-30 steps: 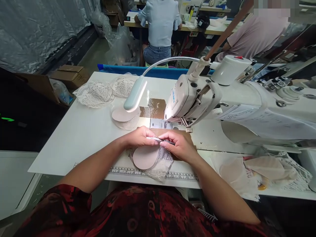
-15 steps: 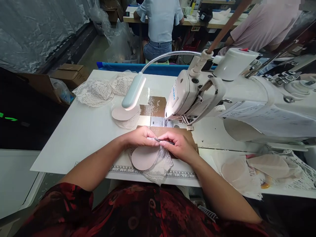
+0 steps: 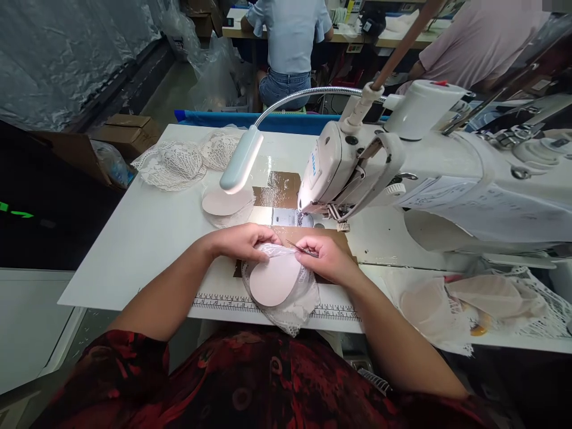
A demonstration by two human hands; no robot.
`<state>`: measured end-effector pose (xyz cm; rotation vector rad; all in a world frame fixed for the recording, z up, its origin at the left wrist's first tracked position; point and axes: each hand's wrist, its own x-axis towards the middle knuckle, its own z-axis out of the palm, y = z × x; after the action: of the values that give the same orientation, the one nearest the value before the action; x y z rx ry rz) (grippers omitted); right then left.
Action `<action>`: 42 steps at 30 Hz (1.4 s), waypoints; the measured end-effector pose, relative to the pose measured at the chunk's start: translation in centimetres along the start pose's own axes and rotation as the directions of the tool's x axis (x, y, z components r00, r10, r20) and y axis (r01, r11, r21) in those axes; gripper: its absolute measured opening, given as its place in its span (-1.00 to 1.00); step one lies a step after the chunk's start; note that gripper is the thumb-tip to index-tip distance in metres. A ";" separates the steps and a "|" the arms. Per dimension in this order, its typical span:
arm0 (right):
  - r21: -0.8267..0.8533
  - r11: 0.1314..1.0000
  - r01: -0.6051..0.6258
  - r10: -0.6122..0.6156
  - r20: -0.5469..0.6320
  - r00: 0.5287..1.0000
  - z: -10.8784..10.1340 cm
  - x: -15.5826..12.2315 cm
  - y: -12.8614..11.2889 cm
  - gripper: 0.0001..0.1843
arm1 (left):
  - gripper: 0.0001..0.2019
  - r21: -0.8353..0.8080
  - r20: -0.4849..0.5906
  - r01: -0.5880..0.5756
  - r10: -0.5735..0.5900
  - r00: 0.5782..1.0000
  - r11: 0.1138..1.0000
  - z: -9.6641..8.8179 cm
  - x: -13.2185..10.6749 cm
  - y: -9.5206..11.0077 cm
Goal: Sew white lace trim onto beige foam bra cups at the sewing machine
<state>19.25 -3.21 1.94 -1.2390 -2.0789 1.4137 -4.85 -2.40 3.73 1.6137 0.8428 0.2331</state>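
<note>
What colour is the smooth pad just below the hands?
Plain pale pinkish white; the pad shows best in the head view.

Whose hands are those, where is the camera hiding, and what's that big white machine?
The camera is worn on someone's head, looking forward and down at that person's own bare hands. The left hand pinches white lace along the edge of a pale padded cup. The right hand grips a slim metal tool, too small to name surely. The big machine is a sewing machine, with a lamp beside it. On the white table lie another pale cup and lacy pieces.
</note>
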 end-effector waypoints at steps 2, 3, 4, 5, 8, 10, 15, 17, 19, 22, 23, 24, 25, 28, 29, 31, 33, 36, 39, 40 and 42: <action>0.049 0.999 -0.001 -0.002 0.074 0.997 -0.4 -0.1 0.2 -0.80 | -0.58 0.086 -0.066 0.006 -0.001 0.998 0.996 -0.3 -0.6 0.2; 0.085 0.996 0.003 -0.011 0.091 0.996 -0.3 -0.1 0.2 -0.78 | -0.58 0.134 -0.101 0.000 0.014 0.995 0.991 -0.2 -0.7 0.4; 0.120 0.993 0.013 -0.023 0.079 0.997 -0.2 0.0 0.2 -0.76 | -0.57 0.167 -0.129 -0.009 0.031 0.991 0.986 0.0 -0.7 0.5; 0.147 0.989 0.024 -0.031 0.045 0.998 0.1 0.2 0.2 -0.72 | -0.56 0.185 -0.146 -0.022 0.049 0.988 0.982 0.3 -0.5 0.7; 0.108 0.992 0.061 -0.055 -0.051 0.997 1.2 0.8 0.0 -0.71 | -0.51 0.217 -0.196 -0.072 0.116 0.974 0.973 1.4 0.0 1.0; 0.031 0.995 0.091 -0.088 -0.065 0.994 1.5 0.9 -0.1 -0.78 | -0.50 0.215 -0.262 -0.112 0.168 0.950 0.970 1.8 -0.1 1.1; 0.053 0.992 0.113 -0.106 -0.117 0.987 1.1 0.2 -0.5 -0.79 | -0.69 0.036 -0.389 0.037 -0.020 0.921 0.999 0.7 -2.1 1.0; 0.119 0.983 0.140 -0.126 -0.120 0.985 0.9 -0.1 -0.7 -0.78 | -0.68 -0.080 -0.242 0.137 -0.153 0.958 0.987 0.7 -2.5 0.8; 0.153 0.973 0.173 -0.157 -0.113 0.981 1.0 -0.2 -0.8 -0.79 | -0.65 -0.241 -0.128 0.151 -0.186 0.974 0.959 1.6 -2.1 0.5; 0.121 0.975 0.185 -0.176 -0.082 0.981 1.2 -0.3 -0.8 -0.80 | -0.63 -0.472 -0.213 0.067 -0.187 0.959 0.879 4.0 -0.9 0.0; 0.128 0.975 0.182 -0.173 -0.073 0.982 1.2 -0.3 -0.6 -0.79 | -0.64 -0.518 -0.261 0.031 -0.192 0.946 0.855 4.8 -0.5 -0.2; 0.158 0.972 0.177 -0.168 -0.067 0.983 1.1 -0.4 -0.4 -0.77 | -0.65 -0.549 -0.298 -0.003 -0.193 0.935 0.836 5.4 -0.1 -0.3; 0.204 0.964 0.172 -0.161 -0.066 0.985 1.0 -0.4 -0.2 -0.73 | -0.65 -0.567 -0.328 -0.034 -0.188 0.926 0.823 5.9 0.1 -0.4; 0.300 0.940 0.163 -0.141 -0.093 0.986 0.3 -0.5 0.6 -0.63 | -0.67 -0.565 -0.402 -0.113 -0.153 0.903 0.817 6.4 0.3 -0.3; 0.285 0.945 0.163 -0.138 -0.104 0.985 0.0 -0.5 0.8 -0.62 | -0.68 -0.550 -0.424 -0.130 -0.142 0.894 0.825 6.3 0.3 -0.3; 0.226 0.960 0.167 -0.145 -0.107 0.984 -0.4 -0.6 1.0 -0.63 | -0.70 -0.508 -0.467 -0.153 -0.121 0.876 0.847 6.2 0.2 -0.2; 0.183 0.968 0.170 -0.159 -0.076 0.984 -0.5 -0.5 1.0 -0.66 | -0.70 -0.462 -0.493 -0.167 -0.095 0.865 0.871 6.1 0.3 -0.2; 0.139 0.978 0.156 -0.152 -0.036 0.988 -0.4 -0.5 0.5 -0.69 | -0.69 -0.429 -0.492 -0.176 -0.065 0.868 0.886 6.1 0.5 -0.5; 0.103 0.983 0.152 -0.149 -0.038 0.988 0.1 -0.4 0.0 -0.73 | -0.67 -0.419 -0.480 -0.164 -0.065 0.875 0.893 6.1 0.7 -0.8; 0.104 0.982 0.156 -0.153 -0.039 0.987 0.3 -0.4 -0.1 -0.74 | -0.66 -0.417 -0.474 -0.160 -0.064 0.878 0.895 6.2 0.7 -0.9; 0.128 0.977 0.169 -0.164 -0.049 0.985 0.6 -0.3 -0.2 -0.74 | -0.66 -0.416 -0.459 -0.164 -0.051 0.887 0.894 6.2 0.7 -1.1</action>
<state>18.89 -3.85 1.93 -1.0071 -1.9782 1.4139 -1.12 -6.78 1.05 1.1572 1.0106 0.8231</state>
